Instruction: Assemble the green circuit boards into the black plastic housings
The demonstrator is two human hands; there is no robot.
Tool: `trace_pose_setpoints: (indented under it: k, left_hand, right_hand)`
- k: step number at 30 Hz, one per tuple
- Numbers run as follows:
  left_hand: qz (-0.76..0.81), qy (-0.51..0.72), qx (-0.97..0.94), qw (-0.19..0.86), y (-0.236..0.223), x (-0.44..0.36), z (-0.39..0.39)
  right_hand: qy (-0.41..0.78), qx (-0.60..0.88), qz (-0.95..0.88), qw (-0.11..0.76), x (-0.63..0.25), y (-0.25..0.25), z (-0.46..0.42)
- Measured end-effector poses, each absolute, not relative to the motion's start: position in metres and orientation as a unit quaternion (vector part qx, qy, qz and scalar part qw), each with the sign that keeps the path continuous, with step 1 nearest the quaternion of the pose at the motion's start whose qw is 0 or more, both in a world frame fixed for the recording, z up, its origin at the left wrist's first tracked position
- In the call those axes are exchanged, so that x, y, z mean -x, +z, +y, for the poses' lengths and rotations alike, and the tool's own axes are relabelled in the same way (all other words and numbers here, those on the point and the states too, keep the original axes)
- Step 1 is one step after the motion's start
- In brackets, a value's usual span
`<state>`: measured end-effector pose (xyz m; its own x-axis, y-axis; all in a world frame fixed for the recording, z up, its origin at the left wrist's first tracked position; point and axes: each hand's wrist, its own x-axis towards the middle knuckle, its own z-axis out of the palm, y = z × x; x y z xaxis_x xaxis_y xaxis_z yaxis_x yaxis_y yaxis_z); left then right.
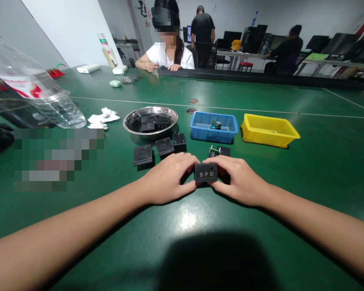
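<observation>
Between my two hands is a small black plastic box (206,173) marked "SPD" on the side facing me. My left hand (172,173) grips its left end between thumb and fingers. On the right end, my right hand (238,178) pinches it the same way. Just beyond my right fingers lies a small green circuit board (215,150) with metal pins, beside a black part. Several black box housings, one of them a square black housing (143,156), sit on the green table beyond my left hand.
A round metal bowl (151,134) holds more black housings. Right of it stand a blue bin (214,135) with small electronic parts and a yellow bin (268,137). At left are crumpled tissue (104,116) and a plastic bottle (45,89). A person (170,56) sits across the table.
</observation>
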<state>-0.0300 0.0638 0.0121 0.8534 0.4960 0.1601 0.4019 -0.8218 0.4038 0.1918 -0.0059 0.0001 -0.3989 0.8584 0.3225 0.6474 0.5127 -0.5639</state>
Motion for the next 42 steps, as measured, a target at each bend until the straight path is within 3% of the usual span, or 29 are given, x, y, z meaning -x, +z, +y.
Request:
trace_pose_setpoints:
  k: [42]
  left_hand:
    - [0.225, 0.145, -0.945, 0.188, 0.0129, 0.0307, 0.0640]
  right_hand:
    - [0.199, 0.435, -0.813, 0.333, -0.1932, 0.0017, -0.0100]
